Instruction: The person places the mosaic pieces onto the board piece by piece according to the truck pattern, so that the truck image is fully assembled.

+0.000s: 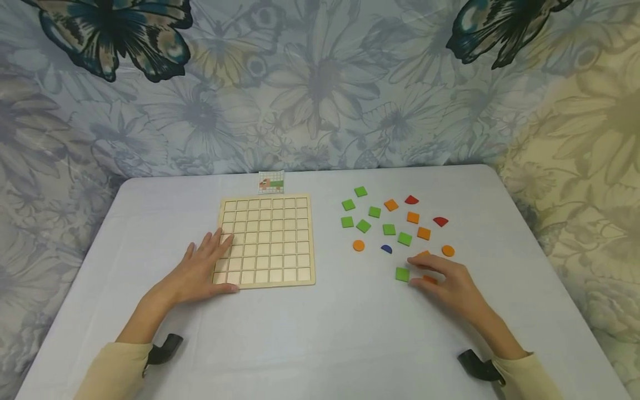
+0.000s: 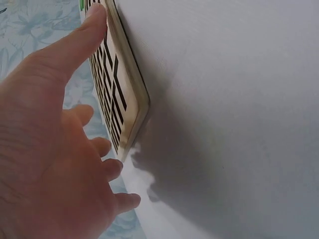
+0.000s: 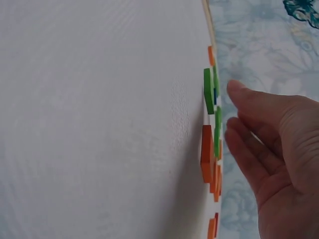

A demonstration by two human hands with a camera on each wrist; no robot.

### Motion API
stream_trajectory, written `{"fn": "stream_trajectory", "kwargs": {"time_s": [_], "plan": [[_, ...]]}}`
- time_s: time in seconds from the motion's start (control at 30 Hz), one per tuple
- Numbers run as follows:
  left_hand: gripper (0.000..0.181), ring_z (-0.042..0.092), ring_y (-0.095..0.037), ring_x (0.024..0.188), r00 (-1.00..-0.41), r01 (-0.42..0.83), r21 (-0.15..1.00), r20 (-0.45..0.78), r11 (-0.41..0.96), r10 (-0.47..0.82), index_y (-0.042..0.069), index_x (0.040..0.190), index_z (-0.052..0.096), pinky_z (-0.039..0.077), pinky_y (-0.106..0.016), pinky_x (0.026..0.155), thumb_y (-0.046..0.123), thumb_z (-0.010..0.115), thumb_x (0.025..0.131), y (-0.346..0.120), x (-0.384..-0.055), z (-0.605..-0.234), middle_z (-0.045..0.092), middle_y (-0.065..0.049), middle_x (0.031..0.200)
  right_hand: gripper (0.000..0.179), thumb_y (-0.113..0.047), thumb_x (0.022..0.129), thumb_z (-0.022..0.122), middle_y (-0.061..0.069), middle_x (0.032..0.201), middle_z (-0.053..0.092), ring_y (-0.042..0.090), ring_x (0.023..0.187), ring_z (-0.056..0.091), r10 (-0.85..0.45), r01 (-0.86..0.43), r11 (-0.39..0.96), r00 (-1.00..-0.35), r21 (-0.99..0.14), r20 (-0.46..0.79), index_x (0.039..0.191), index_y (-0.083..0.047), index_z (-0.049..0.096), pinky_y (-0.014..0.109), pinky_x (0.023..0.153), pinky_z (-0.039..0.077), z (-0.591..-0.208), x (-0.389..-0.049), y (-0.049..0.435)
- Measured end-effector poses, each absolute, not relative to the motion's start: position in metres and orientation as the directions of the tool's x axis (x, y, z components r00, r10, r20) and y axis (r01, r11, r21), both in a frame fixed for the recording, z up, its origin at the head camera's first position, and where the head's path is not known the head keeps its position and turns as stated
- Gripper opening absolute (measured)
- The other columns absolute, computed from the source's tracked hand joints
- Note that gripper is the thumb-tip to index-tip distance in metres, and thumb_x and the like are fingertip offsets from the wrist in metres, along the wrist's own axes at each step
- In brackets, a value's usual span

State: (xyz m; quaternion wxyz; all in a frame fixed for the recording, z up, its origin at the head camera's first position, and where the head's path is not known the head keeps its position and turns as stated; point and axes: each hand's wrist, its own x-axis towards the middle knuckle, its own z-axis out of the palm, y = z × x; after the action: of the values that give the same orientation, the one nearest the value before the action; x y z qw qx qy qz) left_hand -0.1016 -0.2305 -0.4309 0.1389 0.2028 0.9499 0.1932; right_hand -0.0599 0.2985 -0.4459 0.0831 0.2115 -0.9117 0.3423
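Observation:
A pale wooden grid board [image 1: 263, 241] lies flat on the table. My left hand [image 1: 200, 272] rests at its left edge, fingers spread over the border and thumb at the near corner; the left wrist view shows the thumb [image 2: 82, 42] over the board's frame. My right hand [image 1: 452, 286] hovers above the loose tiles, thumb and index finger apart with nothing visible between them. Just left of its fingertips is a green square tile [image 1: 402, 274]. An orange tile [image 3: 206, 154] lies below the hand, partly hidden in the head view, and another orange tile [image 1: 424, 253] peeks out behind the index finger.
Several green squares [image 1: 374, 212], orange squares [image 1: 413, 217], two orange discs [image 1: 358, 245], two red wedges [image 1: 440, 221] and a blue half-disc [image 1: 386, 249] lie scattered right of the board. Behind the board is a small picture card [image 1: 271, 182]. A floral cloth [image 1: 320, 83] hangs behind the white table [image 1: 320, 344].

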Motion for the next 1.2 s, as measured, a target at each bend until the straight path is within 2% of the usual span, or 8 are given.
{"fn": "stream_trajectory", "kwargs": {"time_s": [0.1, 0.23, 0.5, 0.63, 0.87, 1.2], "plan": [[0.111, 0.007, -0.051, 0.145, -0.878, 0.335, 0.424, -0.183, 0.842, 0.442, 0.006, 0.157, 0.019, 0.006, -0.072, 0.109, 0.062, 0.073, 0.077, -0.232, -0.1, -0.431, 0.006, -0.027, 0.16, 0.048, -0.001, 0.065, 0.088, 0.003, 0.103, 0.074, 0.013, 0.096, 0.067, -0.351, -0.457, 0.702, -0.889, -0.546, 0.293, 0.11, -0.006, 0.073, 0.002, 0.088, 0.04, -0.445, -0.059, 0.295], [0.111, 0.007, -0.05, 0.145, -0.88, 0.327, 0.426, -0.187, 0.843, 0.436, 0.008, 0.157, 0.019, 0.006, -0.072, 0.109, 0.063, 0.072, 0.077, -0.234, -0.101, -0.434, 0.006, -0.026, 0.161, 0.048, -0.003, 0.066, 0.089, -0.001, 0.104, 0.073, 0.014, 0.098, 0.067, -0.356, -0.439, 0.728, -0.898, -0.527, 0.257, 0.111, -0.008, 0.073, 0.001, 0.089, 0.038, -0.443, -0.057, 0.292], [0.108, 0.005, -0.049, 0.146, -0.88, 0.299, 0.456, -0.207, 0.838, 0.427, 0.009, 0.158, 0.017, 0.003, -0.071, 0.11, 0.064, 0.069, 0.079, -0.237, -0.102, -0.436, 0.005, -0.023, 0.162, 0.05, 0.005, 0.065, 0.087, 0.0, 0.104, 0.073, 0.018, 0.094, 0.068, -0.369, -0.432, 0.743, -0.902, -0.512, 0.225, 0.111, -0.008, 0.073, 0.008, 0.085, 0.047, -0.444, -0.058, 0.285], [0.107, 0.004, -0.047, 0.146, -0.882, 0.29, 0.47, -0.207, 0.833, 0.424, 0.009, 0.158, 0.017, 0.002, -0.069, 0.111, 0.063, 0.069, 0.08, -0.239, -0.101, -0.437, 0.004, -0.022, 0.162, 0.048, 0.004, 0.066, 0.087, 0.0, 0.104, 0.073, 0.018, 0.094, 0.068, -0.356, -0.414, 0.757, -0.91, -0.506, 0.212, 0.11, -0.008, 0.073, 0.009, 0.084, 0.048, -0.443, -0.057, 0.282], [0.111, 0.006, -0.047, 0.146, -0.889, 0.284, 0.454, -0.206, 0.845, 0.409, 0.004, 0.156, 0.02, 0.004, -0.068, 0.112, 0.065, 0.07, 0.078, -0.239, -0.102, -0.437, 0.006, -0.023, 0.162, 0.046, 0.005, 0.066, 0.086, 0.0, 0.101, 0.074, 0.021, 0.094, 0.068, -0.345, -0.417, 0.754, -0.909, -0.508, 0.234, 0.109, -0.007, 0.074, -0.001, 0.087, 0.037, -0.443, -0.057, 0.281], [0.116, 0.007, -0.046, 0.147, -0.896, 0.28, 0.43, -0.203, 0.858, 0.394, -0.002, 0.155, 0.019, 0.005, -0.066, 0.114, 0.067, 0.069, 0.077, -0.244, -0.1, -0.44, 0.006, -0.023, 0.162, 0.047, 0.008, 0.066, 0.085, 0.001, 0.101, 0.074, 0.019, 0.092, 0.068, -0.337, -0.408, 0.753, -0.913, -0.517, 0.23, 0.109, -0.006, 0.074, 0.001, 0.083, 0.041, -0.445, -0.059, 0.28]]}}
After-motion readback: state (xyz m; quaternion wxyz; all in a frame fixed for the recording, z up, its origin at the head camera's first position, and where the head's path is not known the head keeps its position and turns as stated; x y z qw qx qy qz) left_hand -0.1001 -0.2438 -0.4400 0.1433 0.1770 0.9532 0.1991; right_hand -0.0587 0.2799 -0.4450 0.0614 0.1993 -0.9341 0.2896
